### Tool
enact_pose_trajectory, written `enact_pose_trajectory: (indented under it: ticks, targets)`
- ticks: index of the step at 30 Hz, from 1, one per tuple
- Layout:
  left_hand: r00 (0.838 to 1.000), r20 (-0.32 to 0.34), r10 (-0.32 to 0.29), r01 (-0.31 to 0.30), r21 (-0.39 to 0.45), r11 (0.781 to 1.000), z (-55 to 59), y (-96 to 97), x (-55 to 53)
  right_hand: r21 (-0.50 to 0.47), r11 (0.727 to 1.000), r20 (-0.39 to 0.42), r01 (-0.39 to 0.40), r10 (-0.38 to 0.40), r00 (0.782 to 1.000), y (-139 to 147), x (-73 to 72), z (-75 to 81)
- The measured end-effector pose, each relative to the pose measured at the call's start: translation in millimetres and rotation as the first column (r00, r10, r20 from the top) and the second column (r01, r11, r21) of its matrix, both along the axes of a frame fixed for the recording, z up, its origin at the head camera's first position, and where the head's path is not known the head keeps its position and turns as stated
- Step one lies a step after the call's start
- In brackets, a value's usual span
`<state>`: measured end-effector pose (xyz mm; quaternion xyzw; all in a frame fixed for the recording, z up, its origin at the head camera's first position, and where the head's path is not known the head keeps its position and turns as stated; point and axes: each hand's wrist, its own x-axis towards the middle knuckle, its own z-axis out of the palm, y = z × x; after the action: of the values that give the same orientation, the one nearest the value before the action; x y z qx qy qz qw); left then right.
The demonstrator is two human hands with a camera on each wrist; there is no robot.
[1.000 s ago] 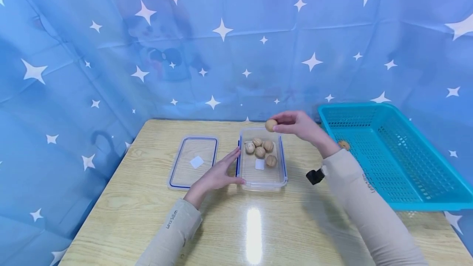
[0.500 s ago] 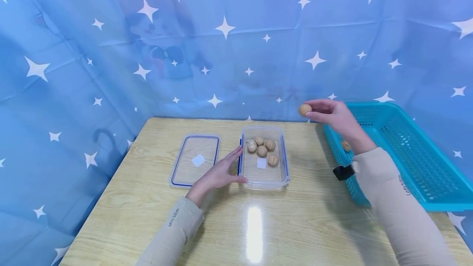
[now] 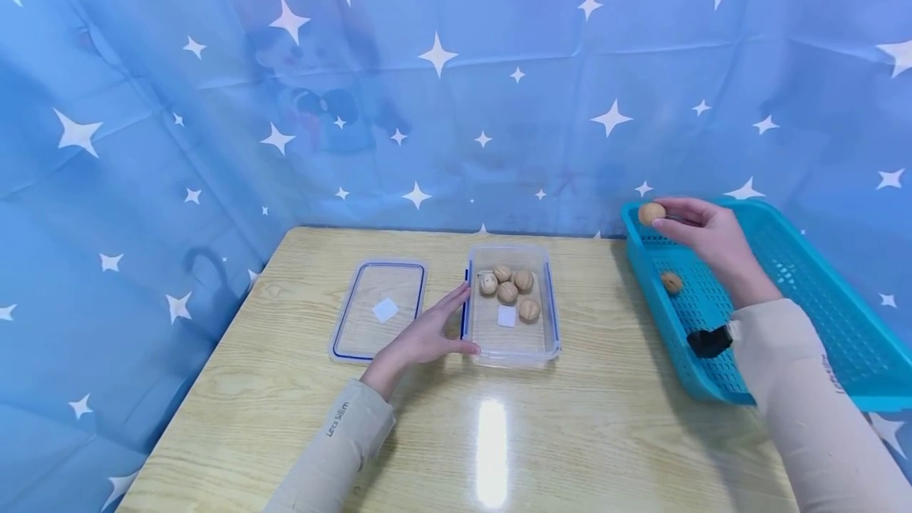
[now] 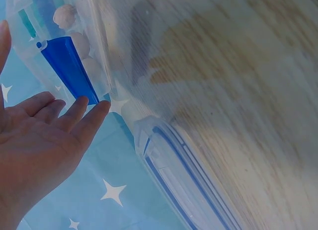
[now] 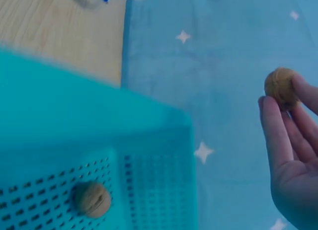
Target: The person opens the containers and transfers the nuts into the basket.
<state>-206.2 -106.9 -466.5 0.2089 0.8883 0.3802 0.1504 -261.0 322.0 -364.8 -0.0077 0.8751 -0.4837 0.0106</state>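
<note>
My right hand (image 3: 708,236) pinches a walnut (image 3: 651,214) between thumb and fingertips, above the far left corner of a turquoise plastic basket (image 3: 659,315). Inside that basket lies another walnut (image 3: 671,283), seen in the right wrist view on the perforated floor. My left hand (image 3: 427,336) rests its straight fingers against the left side of a clear plastic food container (image 3: 513,343). Several walnuts (image 3: 507,293) and a small white square sit in the container. The left wrist view shows the fingertips at its blue side clip (image 4: 69,66).
A clear lid (image 3: 356,315) with a blue seal lies on the wooden table (image 3: 570,434), left of the container. Behind the table hangs a blue curtain (image 3: 456,85) with white stars. A black strap piece (image 3: 708,341) hangs at the right cuff.
My right hand has carried the walnut from over the container rightward to over the basket. The left hand stays at the container's side; the view has shifted slightly.
</note>
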Motion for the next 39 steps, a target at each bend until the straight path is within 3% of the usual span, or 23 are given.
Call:
enact_pose_trajectory:
  ticks: [21, 29, 39]
  targets:
    - [1.000, -0.002, -0.004, 0.004, -0.013, 1.000, -2.1, 0.4, -0.8, 0.006, 0.993, 0.077, 0.118, -0.118, 0.990, 57.4, -16.5, -67.2]
    - [1.000, -0.002, -0.001, 0.001, -0.007, 1.000, -2.4, -0.3, -0.3, 0.062, 0.996, 0.136, 0.070, -0.078, 0.988, 62.3, -25.7, -97.6]
    - [1.000, -0.002, 0.003, -0.003, -0.002, 1.000, -3.4, 0.3, 0.0, 0.183, 0.983, 0.150, 0.003, -0.031, 0.988, 62.3, -22.2, -104.2]
